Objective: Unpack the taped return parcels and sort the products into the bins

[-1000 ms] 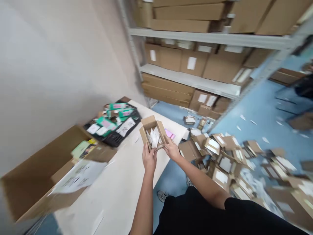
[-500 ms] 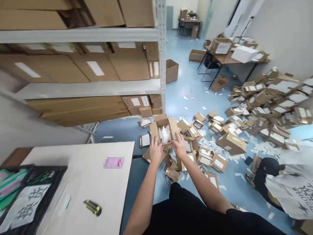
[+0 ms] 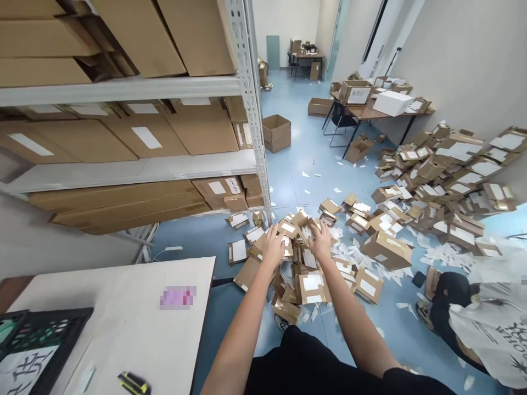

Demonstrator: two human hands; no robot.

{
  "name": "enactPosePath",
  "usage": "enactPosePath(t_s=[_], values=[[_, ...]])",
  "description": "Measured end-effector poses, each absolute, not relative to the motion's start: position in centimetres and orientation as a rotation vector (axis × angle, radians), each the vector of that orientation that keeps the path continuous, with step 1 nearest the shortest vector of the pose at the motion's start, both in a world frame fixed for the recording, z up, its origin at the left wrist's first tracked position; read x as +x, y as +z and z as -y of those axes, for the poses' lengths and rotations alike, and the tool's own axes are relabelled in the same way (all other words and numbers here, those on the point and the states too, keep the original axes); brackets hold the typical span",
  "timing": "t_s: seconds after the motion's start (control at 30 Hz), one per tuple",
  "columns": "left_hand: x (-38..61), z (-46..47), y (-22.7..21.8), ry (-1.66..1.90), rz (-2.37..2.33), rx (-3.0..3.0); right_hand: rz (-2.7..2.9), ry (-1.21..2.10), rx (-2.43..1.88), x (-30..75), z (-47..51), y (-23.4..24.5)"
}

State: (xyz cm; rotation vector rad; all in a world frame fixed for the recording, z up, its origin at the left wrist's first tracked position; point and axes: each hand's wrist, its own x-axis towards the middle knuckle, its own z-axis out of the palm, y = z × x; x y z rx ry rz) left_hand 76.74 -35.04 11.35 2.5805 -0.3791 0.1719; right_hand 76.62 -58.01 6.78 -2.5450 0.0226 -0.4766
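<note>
My left hand (image 3: 274,247) is stretched forward over a heap of small cardboard boxes (image 3: 312,282), fingers apart and nothing in its grasp. To its right, my right hand (image 3: 321,240) also reaches out with loosely spread fingers. Between the two lies an opened cardboard box (image 3: 303,229) with pale stuff inside, close to the right fingertips; I cannot tell whether they touch it. On the white table (image 3: 181,340) at my left lie a yellow-and-black box cutter (image 3: 134,383) and a blurred-out pink item (image 3: 178,297).
Metal shelving (image 3: 164,167) with large cartons stands at the front left. Many boxes (image 3: 448,181) and paper scraps (image 3: 448,260) cover the floor to the right. A crouching person (image 3: 486,312) is at the right edge. A black crate (image 3: 49,334) sits on the table.
Both hands have let go of the open box they held, which is now out of their grip among the heap. The hands have moved apart. My view has shifted slightly.
</note>
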Motion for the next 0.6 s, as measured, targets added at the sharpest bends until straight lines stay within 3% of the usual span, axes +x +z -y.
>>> enactPosePath(t_s=[0.33, 0.6], values=[[69.2, 24.0, 12.2, 0.288, -0.048, 2.641, 0.689, -0.229, -2.309, 75.6, 42.4, 9.0], [55.2, 15.3, 13.4, 0.458, -0.622, 2.622, 1.167, -0.084, -2.077, 70.6, 28.2, 10.4]])
